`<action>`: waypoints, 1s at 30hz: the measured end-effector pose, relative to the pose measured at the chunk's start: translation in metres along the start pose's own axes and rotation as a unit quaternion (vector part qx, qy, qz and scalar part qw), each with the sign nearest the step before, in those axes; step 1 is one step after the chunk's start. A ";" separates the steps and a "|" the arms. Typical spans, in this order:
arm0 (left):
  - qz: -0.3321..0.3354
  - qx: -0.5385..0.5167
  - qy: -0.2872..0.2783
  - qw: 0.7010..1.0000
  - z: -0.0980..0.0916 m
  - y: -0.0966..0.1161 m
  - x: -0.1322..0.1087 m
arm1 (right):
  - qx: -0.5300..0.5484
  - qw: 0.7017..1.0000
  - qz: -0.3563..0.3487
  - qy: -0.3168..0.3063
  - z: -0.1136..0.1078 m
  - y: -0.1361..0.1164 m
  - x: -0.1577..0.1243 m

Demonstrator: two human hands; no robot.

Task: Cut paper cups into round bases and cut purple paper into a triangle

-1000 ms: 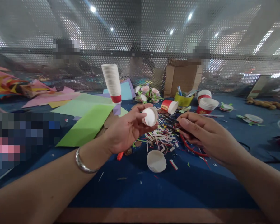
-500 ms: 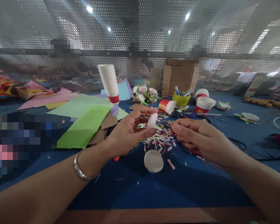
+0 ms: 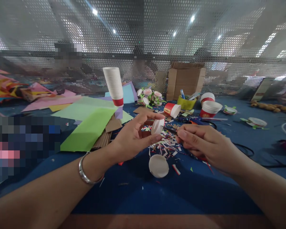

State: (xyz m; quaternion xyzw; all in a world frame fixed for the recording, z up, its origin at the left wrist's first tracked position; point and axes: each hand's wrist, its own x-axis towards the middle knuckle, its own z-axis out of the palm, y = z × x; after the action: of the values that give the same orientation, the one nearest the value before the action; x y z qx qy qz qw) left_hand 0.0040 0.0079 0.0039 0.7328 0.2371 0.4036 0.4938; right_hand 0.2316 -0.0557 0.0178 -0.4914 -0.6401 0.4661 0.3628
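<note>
My left hand (image 3: 133,136) pinches a small white cut-off paper cup bottom (image 3: 157,126) between thumb and fingers, above a heap of paper scraps (image 3: 165,144). My right hand (image 3: 202,144) is closed around red-handled scissors (image 3: 171,129), whose dark blade tips point at the cup piece and nearly touch it. Another white cup piece (image 3: 158,165) lies on the blue table (image 3: 143,194) just below both hands. A silver bangle (image 3: 85,173) sits on my left wrist.
A tall stack of white cups (image 3: 114,86) stands behind green paper sheets (image 3: 90,127). A red cup on its side (image 3: 173,109), more cups (image 3: 210,108), a yellow-green tub (image 3: 187,101), a cardboard box (image 3: 186,79) and finished cup crafts (image 3: 150,95) lie beyond. Perforated screen behind, people past it.
My left hand turned the cup piece from facing me to edge-on. My right hand rose from the scraps and brought the scissor tips up to the piece.
</note>
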 end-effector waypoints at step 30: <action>0.106 0.070 -0.038 0.991 -0.011 -0.007 0.000 | -0.039 0.998 -0.048 -0.024 -0.001 -0.002 -0.001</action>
State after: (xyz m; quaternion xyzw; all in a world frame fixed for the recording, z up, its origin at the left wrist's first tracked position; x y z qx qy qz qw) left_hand -0.0050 0.0161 -0.0004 0.8014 0.1665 0.4080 0.4044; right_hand 0.2325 -0.0567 0.0201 -0.4628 -0.6891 0.4344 0.3497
